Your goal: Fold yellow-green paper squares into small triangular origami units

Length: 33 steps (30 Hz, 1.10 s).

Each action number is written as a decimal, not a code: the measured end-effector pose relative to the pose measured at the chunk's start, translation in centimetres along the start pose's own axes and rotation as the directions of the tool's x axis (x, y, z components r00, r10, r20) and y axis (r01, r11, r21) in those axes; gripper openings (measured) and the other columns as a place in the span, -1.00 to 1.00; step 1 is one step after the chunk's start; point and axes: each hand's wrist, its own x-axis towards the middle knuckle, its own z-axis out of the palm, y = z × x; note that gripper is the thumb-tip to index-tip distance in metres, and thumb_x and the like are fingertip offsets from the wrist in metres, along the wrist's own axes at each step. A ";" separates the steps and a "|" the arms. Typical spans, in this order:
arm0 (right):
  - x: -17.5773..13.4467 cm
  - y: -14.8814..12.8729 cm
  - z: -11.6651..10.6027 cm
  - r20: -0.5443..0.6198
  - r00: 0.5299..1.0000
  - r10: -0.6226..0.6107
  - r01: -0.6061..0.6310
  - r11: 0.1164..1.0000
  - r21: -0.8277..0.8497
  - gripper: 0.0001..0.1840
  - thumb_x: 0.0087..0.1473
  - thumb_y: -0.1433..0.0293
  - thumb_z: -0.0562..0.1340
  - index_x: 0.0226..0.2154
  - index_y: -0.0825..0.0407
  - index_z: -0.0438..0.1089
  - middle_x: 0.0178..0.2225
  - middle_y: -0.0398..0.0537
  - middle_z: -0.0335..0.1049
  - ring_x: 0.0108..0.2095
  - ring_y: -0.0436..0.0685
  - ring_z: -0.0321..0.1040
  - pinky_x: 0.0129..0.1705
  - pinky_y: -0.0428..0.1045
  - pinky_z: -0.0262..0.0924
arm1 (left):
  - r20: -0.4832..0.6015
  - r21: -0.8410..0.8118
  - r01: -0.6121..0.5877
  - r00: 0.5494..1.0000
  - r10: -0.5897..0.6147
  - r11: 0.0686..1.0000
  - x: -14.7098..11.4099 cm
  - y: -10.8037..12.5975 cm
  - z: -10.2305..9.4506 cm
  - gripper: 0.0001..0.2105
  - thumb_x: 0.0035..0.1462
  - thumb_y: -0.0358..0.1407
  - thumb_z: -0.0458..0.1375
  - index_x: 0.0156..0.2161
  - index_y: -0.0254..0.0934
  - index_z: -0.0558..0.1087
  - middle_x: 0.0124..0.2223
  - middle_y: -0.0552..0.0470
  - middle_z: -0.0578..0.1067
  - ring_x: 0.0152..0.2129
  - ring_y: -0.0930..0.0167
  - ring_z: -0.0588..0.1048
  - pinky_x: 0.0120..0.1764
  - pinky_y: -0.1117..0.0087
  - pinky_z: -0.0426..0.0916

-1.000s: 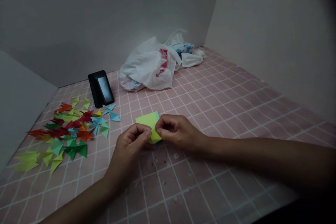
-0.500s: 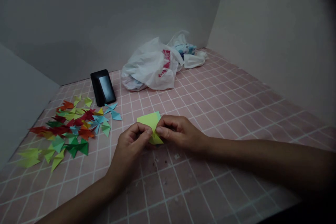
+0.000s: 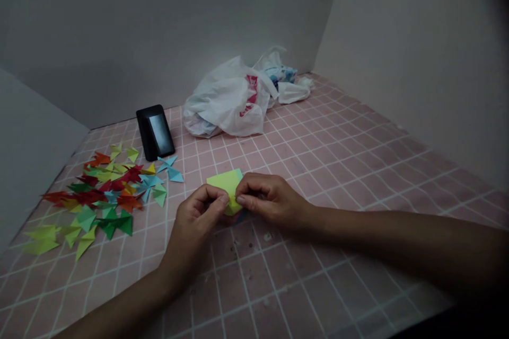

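Note:
My left hand (image 3: pixel 202 211) and my right hand (image 3: pixel 268 197) meet over the surface, thumbs and index fingers pinched close together. Between the fingertips is a small piece of yellow-green origami paper (image 3: pixel 232 205), partly hidden by the fingers. Just behind and under it shows a stack of square origami paper (image 3: pixel 222 178), yellow-green on top with a pale green edge at its right corner. A bit of blue paper (image 3: pixel 240 216) peeks out below. To the left lie many folded paper pieces (image 3: pixel 113 222) in green, red, orange, yellow and light blue.
A black device with a glossy screen (image 3: pixel 156 132) leans behind the folded pieces. White plastic bags (image 3: pixel 226 98) with red print lie crumpled by the back wall. The pink tiled-pattern surface (image 3: pixel 358 169) carries small specks in front of my hands. Walls enclose the sides.
The yellow-green flap that stuck out below my fingertips now shows less, and a blue edge appears beneath. Both hands stay in nearly the same place.

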 end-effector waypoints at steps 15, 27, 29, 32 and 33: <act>0.1 -0.5 0.2 -0.029 0.989 0.142 -0.142 0.990 -0.014 -0.88 0.04 0.49 0.19 -0.51 0.09 0.36 -0.51 -0.19 0.29 -0.47 -0.05 0.19 -0.42 -0.12 0.05 | 0.019 0.082 -0.008 1.000 0.006 0.997 0.1 0.5 0.1 -0.83 0.02 -0.21 0.33 -0.38 -0.29 0.52 -0.40 0.05 0.52 -0.47 0.45 0.48 -0.38 0.46 0.44; 0.0 -0.5 0.2 -0.003 0.989 0.150 -0.150 0.988 -0.049 -0.89 0.02 0.52 0.19 -0.51 0.10 0.37 -0.51 -0.17 0.31 -0.45 -0.04 0.22 -0.41 -0.10 0.07 | 0.025 0.195 -0.042 0.999 0.038 0.980 0.3 0.5 0.2 -0.86 -0.01 -0.24 0.31 -0.42 -0.28 0.50 -0.44 0.07 0.49 -0.49 0.46 0.45 -0.42 0.48 0.39; 0.0 -0.6 0.2 0.008 0.988 0.151 -0.151 0.988 -0.045 -0.88 0.04 0.52 0.19 -0.51 0.09 0.36 -0.50 -0.17 0.31 -0.45 -0.04 0.22 -0.40 -0.09 0.09 | 0.027 0.239 -0.068 0.998 0.064 0.969 0.4 0.5 0.1 -0.87 0.00 -0.25 0.29 -0.42 -0.27 0.49 -0.44 0.07 0.49 -0.48 0.46 0.44 -0.42 0.49 0.36; 0.0 -0.6 0.1 0.035 0.991 0.130 -0.130 0.991 0.002 -0.88 0.09 0.48 0.20 -0.47 0.09 0.35 -0.48 -0.17 0.32 -0.44 -0.03 0.24 -0.39 -0.09 0.12 | 0.025 0.256 -0.088 0.996 0.085 0.963 0.4 0.4 -0.2 -0.86 0.01 -0.24 0.28 -0.42 -0.26 0.48 -0.43 0.08 0.48 -0.47 0.46 0.42 -0.41 0.49 0.35; 0.0 -0.6 0.0 0.039 0.993 0.108 -0.110 0.993 0.034 -0.90 0.11 0.45 0.21 -0.44 0.08 0.35 -0.46 -0.17 0.33 -0.43 -0.03 0.25 -0.38 -0.09 0.14 | 0.016 0.247 -0.085 0.996 0.084 0.965 0.4 0.4 -0.2 -0.86 0.02 -0.23 0.28 -0.42 -0.26 0.47 -0.43 0.09 0.47 -0.47 0.46 0.42 -0.41 0.49 0.35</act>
